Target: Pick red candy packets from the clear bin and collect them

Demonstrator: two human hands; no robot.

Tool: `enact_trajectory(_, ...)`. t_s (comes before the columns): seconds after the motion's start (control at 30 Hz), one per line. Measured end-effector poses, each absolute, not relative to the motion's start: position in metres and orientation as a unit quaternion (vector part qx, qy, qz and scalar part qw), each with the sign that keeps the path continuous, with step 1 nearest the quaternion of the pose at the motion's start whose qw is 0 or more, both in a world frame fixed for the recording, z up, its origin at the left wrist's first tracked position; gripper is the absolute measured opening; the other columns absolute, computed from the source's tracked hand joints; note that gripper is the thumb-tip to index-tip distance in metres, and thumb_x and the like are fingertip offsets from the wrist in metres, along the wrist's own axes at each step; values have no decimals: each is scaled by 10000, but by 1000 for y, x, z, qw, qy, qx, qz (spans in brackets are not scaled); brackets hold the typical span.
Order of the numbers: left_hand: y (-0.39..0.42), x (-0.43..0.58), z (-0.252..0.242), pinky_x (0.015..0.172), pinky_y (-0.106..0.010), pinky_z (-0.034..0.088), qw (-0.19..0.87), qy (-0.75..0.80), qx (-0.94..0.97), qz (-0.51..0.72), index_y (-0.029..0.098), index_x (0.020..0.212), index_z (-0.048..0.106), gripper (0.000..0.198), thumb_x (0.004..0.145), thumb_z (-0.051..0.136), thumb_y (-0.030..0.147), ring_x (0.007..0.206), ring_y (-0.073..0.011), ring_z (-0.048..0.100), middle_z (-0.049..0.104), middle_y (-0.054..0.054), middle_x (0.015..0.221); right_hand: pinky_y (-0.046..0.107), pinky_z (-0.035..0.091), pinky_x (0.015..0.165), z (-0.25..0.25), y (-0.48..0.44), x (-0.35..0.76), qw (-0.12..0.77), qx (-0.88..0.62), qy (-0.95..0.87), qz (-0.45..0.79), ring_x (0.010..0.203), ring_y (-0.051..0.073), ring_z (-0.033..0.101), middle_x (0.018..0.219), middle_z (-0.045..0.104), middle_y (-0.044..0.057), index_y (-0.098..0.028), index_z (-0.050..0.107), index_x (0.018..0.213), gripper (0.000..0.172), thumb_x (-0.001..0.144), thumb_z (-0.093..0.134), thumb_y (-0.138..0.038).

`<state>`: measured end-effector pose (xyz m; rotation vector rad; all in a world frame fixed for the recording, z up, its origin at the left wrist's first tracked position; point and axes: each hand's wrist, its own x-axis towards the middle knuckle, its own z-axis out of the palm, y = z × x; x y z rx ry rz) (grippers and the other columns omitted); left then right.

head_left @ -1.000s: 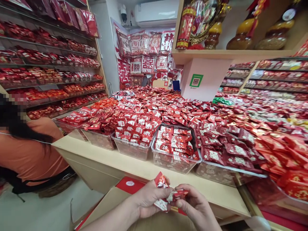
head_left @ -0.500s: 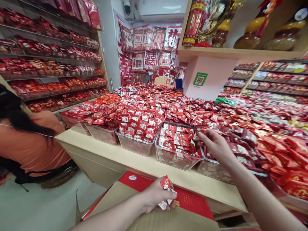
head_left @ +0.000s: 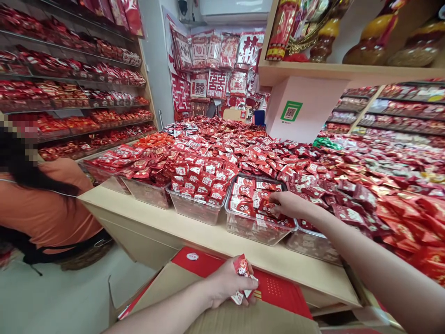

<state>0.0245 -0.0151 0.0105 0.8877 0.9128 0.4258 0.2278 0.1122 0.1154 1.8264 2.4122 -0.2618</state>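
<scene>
My left grip [head_left: 232, 284] holds at least two packets [head_left: 241, 266]. My right grip [head_left: 284, 204], at one tub [head_left: 255, 230], I can't tell. Shelves [head_left: 69, 110] stand by the table [head_left: 194, 234]

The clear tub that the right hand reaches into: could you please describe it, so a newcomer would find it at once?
On the pale counter stands a row of clear tubs. The right hand reaches into this tub. Its red-and-white packets show cartoon faces, unlike the maroon packets to its right.
</scene>
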Motion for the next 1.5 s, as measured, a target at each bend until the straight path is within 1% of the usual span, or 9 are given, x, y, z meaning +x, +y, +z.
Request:
enact_trajectory(0.53,-18,28,7,445,-197,382,745,433,453,230,160,764,462,344,612,612,431,466,-89,499,523,30,549,233,340,495,126,107,230,-112,588,796,-96,554,134,484,621,547,-4,-197,516,716,123,649,503,-300)
enact_trajectory(0.77,-19,29,5,514,-188,369,717,457,464,249,125,716,574,139,605,581,209,530,-78,482,529,21,587,238,395,570,124,102,217,-183,544,801,-169,646,148,534,729,605,2,-192,567,825,227,703,489,-367)
enact_trajectory(0.87,-21,30,11,565,-204,397,700,434,494,279,133,799,581,201,604,534,139,602,-97,518,587,-10,703,250,411,652,123,106,208,-228,553,790,-136,760,168,556,869,616,38,-190,544,926,271,701,511,-338)
enact_trajectory(0.97,-17,23,37,649,-235,428,617,435,568,328,146,926,568,296,645,478,126,697,-127,548,605,-41,813,259,422,649,119,112,202,-249,584,765,-108,746,167,562,850,615,51,-175,515,942,304,676,551,-318)
enact_trajectory(1.1,16,5,100,833,-261,379,372,444,729,365,175,993,561,339,675,449,132,893,-151,520,584,-42,975,275,423,699,114,118,202,-265,586,759,-98,804,175,566,886,623,61,-177,542,866,213,679,555,-276)
enact_trajectory(1.17,47,-1,127,885,-285,336,259,478,779,313,170,1052,534,409,659,432,121,978,-168,482,546,-46,1081,277,422,724,113,119,205,-282,589,750,-103,834,175,567,918,625,61,-182,549,883,217,684,552,-270)
enact_trajectory(1.27,91,5,151,816,-305,363,187,518,831,79,142,1028,551,411,635,432,137,921,-205,512,579,-81,1009,284,421,743,114,117,212,-302,598,735,-108,854,177,568,938,625,62,-181,554,917,246,692,546,-282)
enact_trajectory(1.37,114,23,161,676,-310,394,185,519,834,-24,88,750,633,274,515,494,98,721,-232,547,617,-99,709,285,422,744,116,112,219,-303,597,735,-106,853,179,570,931,630,57,-185,561,922,245,694,544,-272)
enact_trajectory(1.5,115,44,168,614,-291,384,187,506,835,-108,128,452,569,123,418,491,40,606,-212,520,508,-31,422,283,416,761,113,113,220,-302,591,738,-125,857,174,570,925,635,58,-182,572,911,227,692,541,-228)
